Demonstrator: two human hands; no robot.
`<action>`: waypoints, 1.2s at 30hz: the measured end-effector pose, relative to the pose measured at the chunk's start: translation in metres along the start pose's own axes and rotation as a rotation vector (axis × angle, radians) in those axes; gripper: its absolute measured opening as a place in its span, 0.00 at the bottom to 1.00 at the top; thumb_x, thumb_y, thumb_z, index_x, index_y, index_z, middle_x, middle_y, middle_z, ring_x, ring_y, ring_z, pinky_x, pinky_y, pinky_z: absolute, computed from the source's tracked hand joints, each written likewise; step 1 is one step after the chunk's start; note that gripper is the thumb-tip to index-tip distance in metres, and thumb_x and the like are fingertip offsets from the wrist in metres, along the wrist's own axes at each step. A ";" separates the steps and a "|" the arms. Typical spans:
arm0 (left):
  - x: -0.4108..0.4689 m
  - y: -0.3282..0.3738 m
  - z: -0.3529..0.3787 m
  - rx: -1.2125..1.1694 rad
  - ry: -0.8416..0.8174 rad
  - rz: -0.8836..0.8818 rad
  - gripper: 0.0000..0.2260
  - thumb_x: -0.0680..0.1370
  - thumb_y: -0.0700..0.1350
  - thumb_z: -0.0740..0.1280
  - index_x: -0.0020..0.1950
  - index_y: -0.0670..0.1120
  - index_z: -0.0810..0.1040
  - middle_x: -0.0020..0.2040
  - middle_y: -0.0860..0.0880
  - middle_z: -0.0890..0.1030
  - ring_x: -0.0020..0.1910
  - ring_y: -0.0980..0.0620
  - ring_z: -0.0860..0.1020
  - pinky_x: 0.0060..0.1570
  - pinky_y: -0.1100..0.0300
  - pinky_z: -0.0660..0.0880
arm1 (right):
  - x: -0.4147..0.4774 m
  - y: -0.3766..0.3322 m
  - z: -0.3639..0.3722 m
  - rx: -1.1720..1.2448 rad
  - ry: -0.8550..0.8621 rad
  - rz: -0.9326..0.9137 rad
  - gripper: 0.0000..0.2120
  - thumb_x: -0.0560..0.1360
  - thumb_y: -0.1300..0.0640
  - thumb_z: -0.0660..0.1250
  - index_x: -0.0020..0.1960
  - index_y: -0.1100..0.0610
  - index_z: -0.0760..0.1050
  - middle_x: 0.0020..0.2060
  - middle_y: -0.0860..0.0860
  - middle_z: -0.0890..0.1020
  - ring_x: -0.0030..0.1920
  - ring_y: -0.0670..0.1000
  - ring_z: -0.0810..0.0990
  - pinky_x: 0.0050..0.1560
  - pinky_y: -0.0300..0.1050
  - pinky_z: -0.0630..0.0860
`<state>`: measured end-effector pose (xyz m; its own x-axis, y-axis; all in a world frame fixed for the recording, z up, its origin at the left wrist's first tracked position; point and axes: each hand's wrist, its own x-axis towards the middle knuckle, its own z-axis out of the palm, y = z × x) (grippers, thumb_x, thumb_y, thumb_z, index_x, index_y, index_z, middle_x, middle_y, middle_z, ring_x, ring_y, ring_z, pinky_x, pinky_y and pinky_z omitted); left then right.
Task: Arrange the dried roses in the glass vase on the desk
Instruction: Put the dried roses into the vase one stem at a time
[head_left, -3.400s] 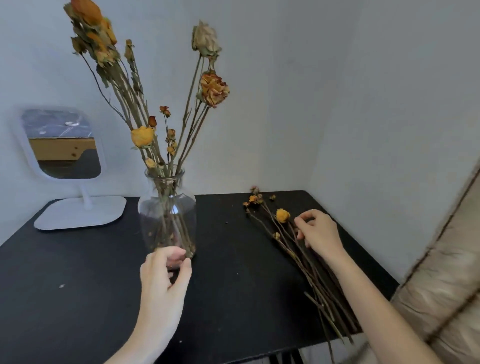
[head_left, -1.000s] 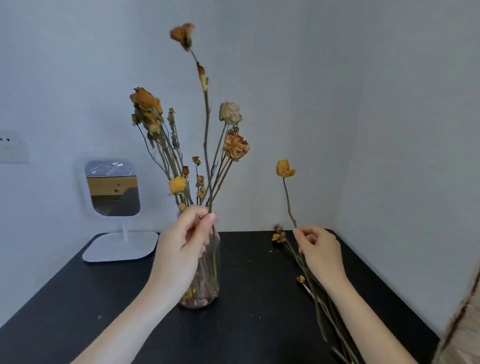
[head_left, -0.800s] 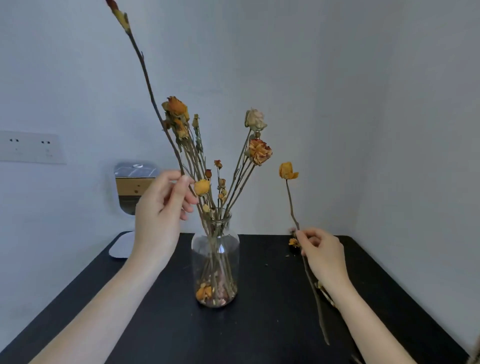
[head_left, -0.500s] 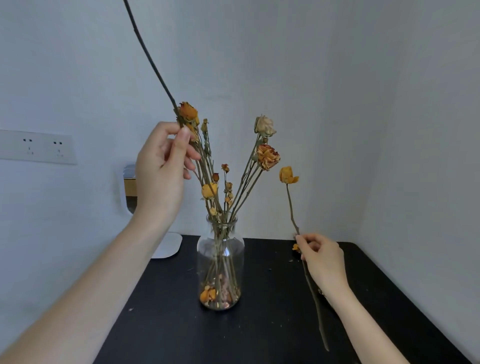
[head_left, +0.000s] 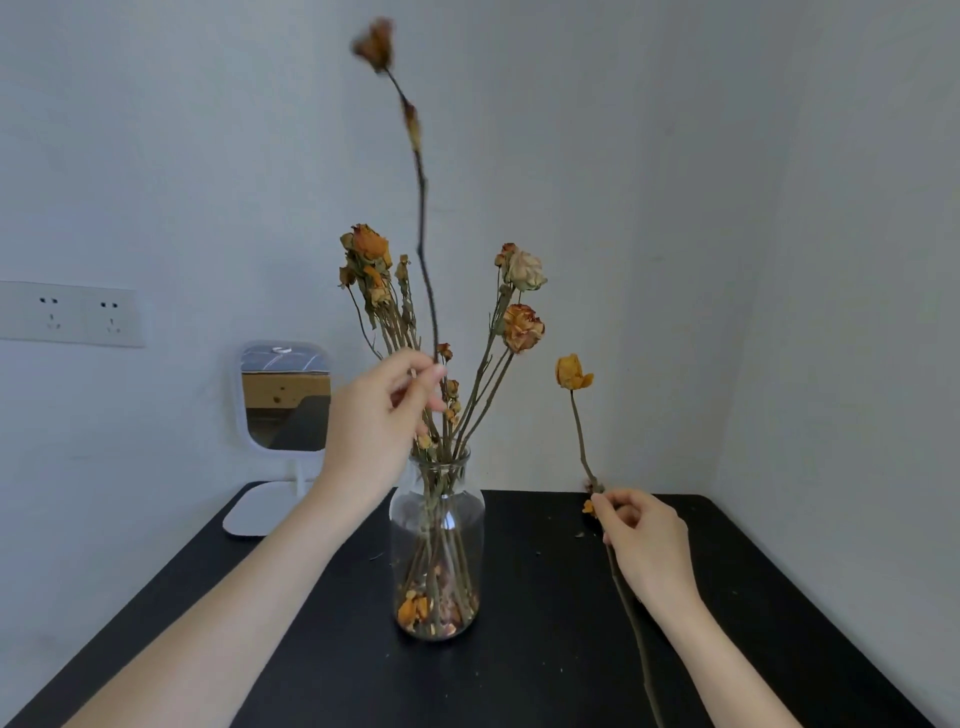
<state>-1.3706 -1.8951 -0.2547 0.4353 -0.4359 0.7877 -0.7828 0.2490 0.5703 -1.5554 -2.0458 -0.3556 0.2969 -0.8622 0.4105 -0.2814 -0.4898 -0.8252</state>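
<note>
A clear glass vase (head_left: 437, 525) stands mid-desk on the black desk (head_left: 545, 649), holding several dried roses (head_left: 522, 325) with fallen petals at its bottom. My left hand (head_left: 374, 431) pinches a long dried rose stem (head_left: 422, 218) just above the vase mouth; the stem stands nearly upright, its blurred bloom near the top of the view. Right of the vase, my right hand (head_left: 647, 545) grips a shorter yellow rose (head_left: 571, 372) by its stem, held upright above the desk, the stem's lower end trailing past my wrist.
A white stand mirror (head_left: 283, 400) sits at the desk's back left, behind my left arm. A wall socket plate (head_left: 70, 313) is on the left wall. Walls close off the back and right. Small petal crumbs lie on the desk near my right hand.
My left hand has come down and rightward to just above the vase mouth, swinging the long stem from a left lean to nearly upright. My right hand has kept the yellow rose almost still.
</note>
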 end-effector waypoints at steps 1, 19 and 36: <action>-0.002 -0.002 0.003 0.049 -0.033 -0.002 0.03 0.77 0.47 0.65 0.45 0.52 0.77 0.31 0.54 0.80 0.27 0.61 0.76 0.29 0.72 0.71 | 0.000 0.001 0.000 -0.004 -0.003 0.002 0.02 0.75 0.55 0.65 0.47 0.51 0.75 0.31 0.50 0.79 0.33 0.44 0.78 0.33 0.29 0.67; -0.005 -0.005 0.022 0.096 0.042 0.008 0.05 0.72 0.50 0.71 0.45 0.52 0.83 0.25 0.52 0.78 0.29 0.55 0.77 0.40 0.70 0.71 | 0.001 0.003 -0.002 -0.037 -0.001 -0.013 0.01 0.75 0.54 0.65 0.45 0.49 0.75 0.30 0.50 0.79 0.33 0.44 0.78 0.33 0.29 0.67; -0.058 -0.054 0.018 0.292 0.096 -0.202 0.21 0.64 0.65 0.66 0.42 0.51 0.67 0.32 0.52 0.72 0.31 0.55 0.72 0.29 0.66 0.66 | 0.005 -0.003 -0.006 0.050 0.067 -0.034 0.02 0.76 0.54 0.64 0.47 0.50 0.76 0.32 0.49 0.79 0.34 0.44 0.78 0.34 0.30 0.67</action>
<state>-1.3612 -1.8985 -0.3357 0.6233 -0.3643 0.6920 -0.7645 -0.0976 0.6372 -1.5587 -2.0491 -0.3489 0.2433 -0.8526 0.4624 -0.2259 -0.5134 -0.8279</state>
